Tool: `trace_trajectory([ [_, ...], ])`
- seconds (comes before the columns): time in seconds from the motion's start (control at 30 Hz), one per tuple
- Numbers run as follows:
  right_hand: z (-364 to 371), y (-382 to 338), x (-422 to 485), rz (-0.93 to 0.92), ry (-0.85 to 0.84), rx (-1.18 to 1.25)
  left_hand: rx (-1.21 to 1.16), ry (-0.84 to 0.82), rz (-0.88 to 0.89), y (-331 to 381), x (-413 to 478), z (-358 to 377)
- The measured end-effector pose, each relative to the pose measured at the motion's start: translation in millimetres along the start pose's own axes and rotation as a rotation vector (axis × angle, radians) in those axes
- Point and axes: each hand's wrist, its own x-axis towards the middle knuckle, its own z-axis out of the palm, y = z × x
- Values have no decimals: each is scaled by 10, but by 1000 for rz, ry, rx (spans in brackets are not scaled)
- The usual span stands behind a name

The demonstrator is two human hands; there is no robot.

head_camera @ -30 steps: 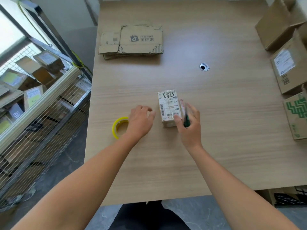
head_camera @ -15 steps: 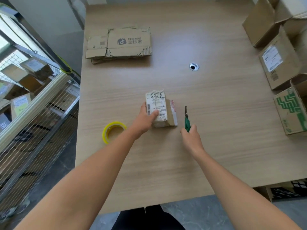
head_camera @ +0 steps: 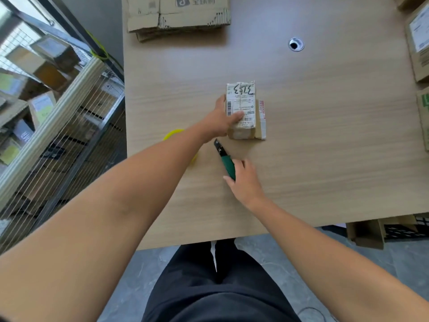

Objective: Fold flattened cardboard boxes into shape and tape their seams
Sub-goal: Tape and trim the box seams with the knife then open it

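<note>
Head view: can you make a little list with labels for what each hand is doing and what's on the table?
left hand: grips the box at its left side, thumb on the label
right hand: holds the green knife, just in front of the box
box: lies on the table, label up
tape: yellow roll, only partly seen, left of the box
flat cardboard: stacked at the table's far side
</note>
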Motion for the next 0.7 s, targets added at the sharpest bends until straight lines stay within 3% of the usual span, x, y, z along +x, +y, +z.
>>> trace_trajectory([
  [0.13,-49,-75,-60,-70,-45,138,9,-34,24,14,61,-10],
  [0.2,-56,-104,-129,11,150,251,10,-29,48,8,71,-20],
  [0.27,-192,-107,-123,252,454,450,1,-32,53,-15,72,-16],
  [0.33,-485,-91,75,426,601,663,-28,-57,40,-34,92,-21],
  [0.53,-1349,-417,786,401,102,1040,-244,-143,101,-25,112,38],
  [0.7,-1717,-386,583,240,399,1252,-658,-53,226,346,-123,-26],
])
